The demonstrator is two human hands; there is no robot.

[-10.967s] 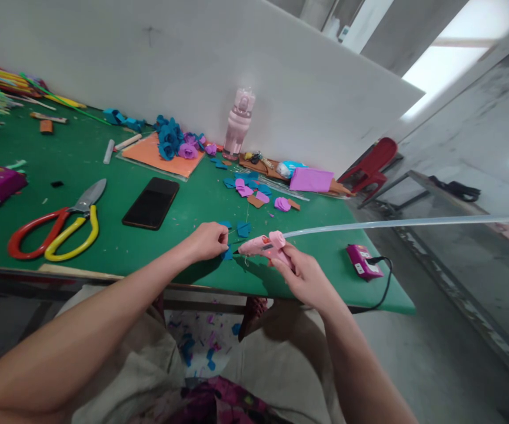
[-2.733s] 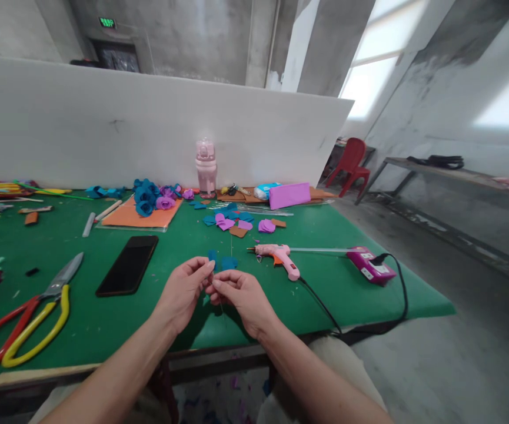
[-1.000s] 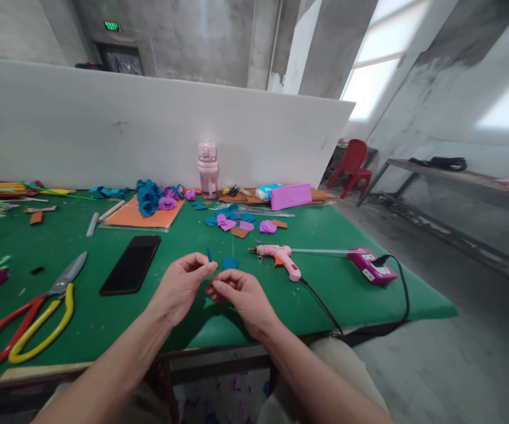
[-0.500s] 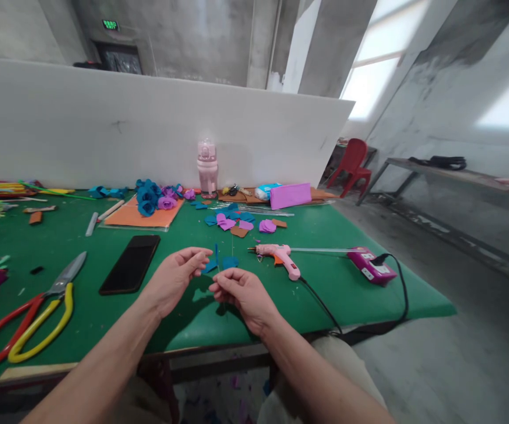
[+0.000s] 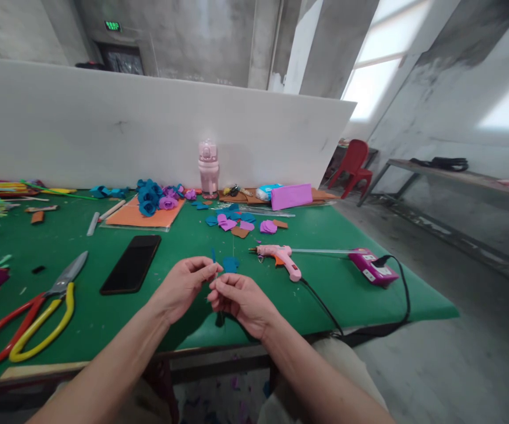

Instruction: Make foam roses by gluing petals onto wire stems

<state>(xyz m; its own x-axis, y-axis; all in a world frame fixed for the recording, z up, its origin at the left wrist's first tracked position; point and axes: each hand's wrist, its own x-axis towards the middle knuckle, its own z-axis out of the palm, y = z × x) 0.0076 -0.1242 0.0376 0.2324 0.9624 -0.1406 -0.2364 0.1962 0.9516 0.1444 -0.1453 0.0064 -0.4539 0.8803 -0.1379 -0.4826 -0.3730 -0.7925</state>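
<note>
My right hand [image 5: 240,300] pinches a thin stem whose blue tip [image 5: 213,255] sticks up above my fingers. Right beside it, the closed fingertips of my left hand [image 5: 188,282] meet at the same stem, just under the blue part. My fingers cover most of the stem, so its full length is hidden. A blue paper petal [image 5: 230,264] lies on the green table [image 5: 325,294] just beyond my hands. To the right of them rests a pink hot glue gun [image 5: 283,257], its nozzle pointing left.
A black phone [image 5: 131,265] and large red-and-yellow scissors [image 5: 55,300] lie to the left. Further back are purple petals [image 5: 269,227], blue paper roses [image 5: 149,197] on an orange sheet [image 5: 139,219], and a pink bottle [image 5: 209,168]. The glue gun's cable reaches a purple power box [image 5: 371,268].
My left hand has moved right and slightly down, bringing its fingertips to the stem near my right hand. The blue tip has shifted a little left and shows less. My right hand is nearly still.
</note>
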